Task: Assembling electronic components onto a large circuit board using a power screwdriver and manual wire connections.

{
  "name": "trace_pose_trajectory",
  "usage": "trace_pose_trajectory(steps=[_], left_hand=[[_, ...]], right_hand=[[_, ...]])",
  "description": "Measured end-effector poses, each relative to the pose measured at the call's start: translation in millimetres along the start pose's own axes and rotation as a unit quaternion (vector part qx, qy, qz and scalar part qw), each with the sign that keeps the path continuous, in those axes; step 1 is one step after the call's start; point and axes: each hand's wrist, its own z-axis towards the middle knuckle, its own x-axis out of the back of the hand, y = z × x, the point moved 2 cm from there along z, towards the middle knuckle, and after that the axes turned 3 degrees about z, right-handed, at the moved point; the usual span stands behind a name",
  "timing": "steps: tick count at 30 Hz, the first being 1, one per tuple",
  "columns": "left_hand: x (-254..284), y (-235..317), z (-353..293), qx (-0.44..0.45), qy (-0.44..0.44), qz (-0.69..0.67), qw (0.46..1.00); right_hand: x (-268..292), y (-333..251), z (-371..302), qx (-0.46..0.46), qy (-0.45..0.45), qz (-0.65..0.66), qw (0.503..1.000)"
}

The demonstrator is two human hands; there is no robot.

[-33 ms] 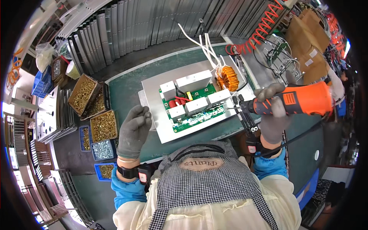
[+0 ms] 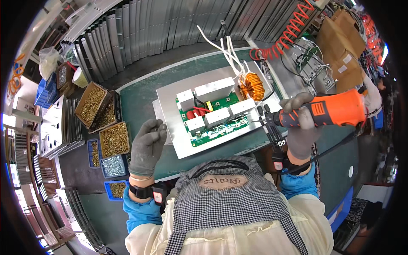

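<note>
The hands are well apart. The right hand [image 2: 302, 129], gloved in grey, is wrapped around an orange driver [image 2: 329, 109], which points left, its tip at the right side of a green board [image 2: 223, 131]; whether the tip touches it, I cannot tell. The left hand [image 2: 148, 146], gloved too, has its fingers curled in beside the left edge of a silver plate [image 2: 170, 100]; whether it pinches anything small, I cannot tell.

The board lies on the plate, between the hands, and the plate lies tilted on the green tabletop [image 2: 134, 100]. White blocks [image 2: 214, 89] stand on the board. Just beyond its upper right corner sits a copper-coloured coil [image 2: 252, 86], with white wires [image 2: 229, 53] rising near it.

Left of the tabletop are brassy parts [image 2: 114, 139] in containers, and silvery ones in a blue tray [image 2: 115, 176]. Metal panels [image 2: 148, 27] stand in a row behind.
</note>
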Motion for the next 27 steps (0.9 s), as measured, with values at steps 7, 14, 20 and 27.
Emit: trace_pose_trajectory(steps=[7, 14, 20, 27], left_hand=[[16.3, -8.4, 2.1, 0.036, 0.003, -0.086, 0.996], [8.0, -17.9, 7.1, 0.025, 0.038, 0.003, 0.999], [15.0, -30.1, 18.8, 0.016, 0.014, 0.137, 0.990], [7.6, -31.1, 23.2, 0.028, 0.047, 0.111, 0.992]], right_hand=[[4.3, 21.1, -5.0, -0.035, 0.007, -0.030, 0.999], [-2.5, 20.5, -4.7, -0.099, -0.047, -0.025, 0.994], [-11.1, 32.4, 4.9, -0.124, -0.033, 0.022, 0.991], [-6.8, 48.4, 18.2, -0.170, -0.098, 0.006, 0.980]])
